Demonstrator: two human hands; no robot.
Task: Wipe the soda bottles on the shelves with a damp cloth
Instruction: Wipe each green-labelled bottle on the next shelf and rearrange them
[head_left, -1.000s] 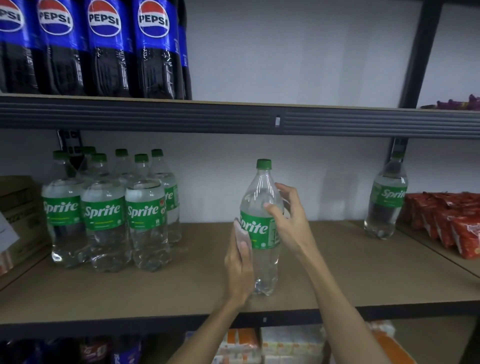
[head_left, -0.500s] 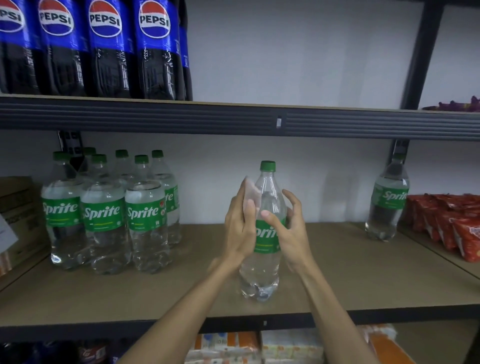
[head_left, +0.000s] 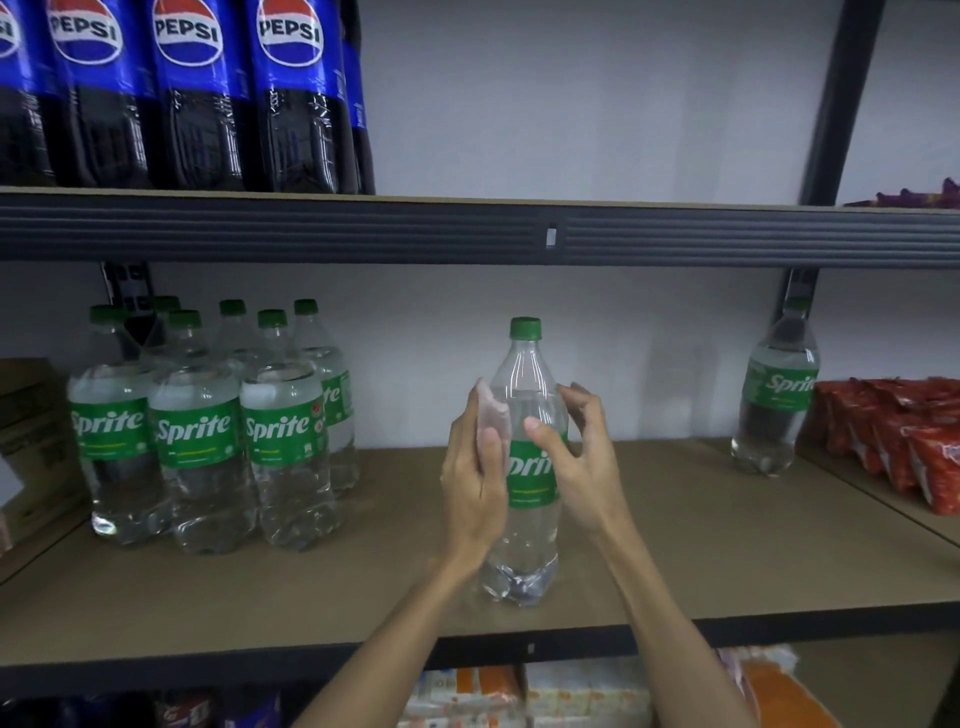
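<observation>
**Head view: one Sprite bottle being wiped on the middle shelf**

Brown board shelf on a dark metal frame (head_left: 701, 545) carries everything at this level. An upper shelf (head_left: 363, 228) holds dark cola bottles with blue Pepsi labels (head_left: 291, 104). At left stands a cluster of clear Sprite bottles with green caps (head_left: 197, 431). At far right is a lone Sprite bottle (head_left: 776, 395), just beside red snack packets (head_left: 893, 431). The held bottle (head_left: 524, 364), clear plastic with a green cap and green Sprite label, stands upright near the front edge, between the two groups and well apart from both. Its base appears to rest on the board.

The left hand (head_left: 472, 483) clasps a pale pink cloth (head_left: 491, 415) and presses it against the bottle's left shoulder, above the label. The right hand (head_left: 582, 457) steadies the other side, with the thumb on the front at the label's top edge and the fingers bent loosely round the right flank.

Judged step: wiping the upper body. To do it well:
- Grip firmly with the right hand so the tall bottle does not tip.
- Draw the cloth in full strokes from neck to base.
- Turn the bottle to reach its back.
- Include the cap.
- Use light pressure over the label, which would likely avoid lifting its edge.
</observation>
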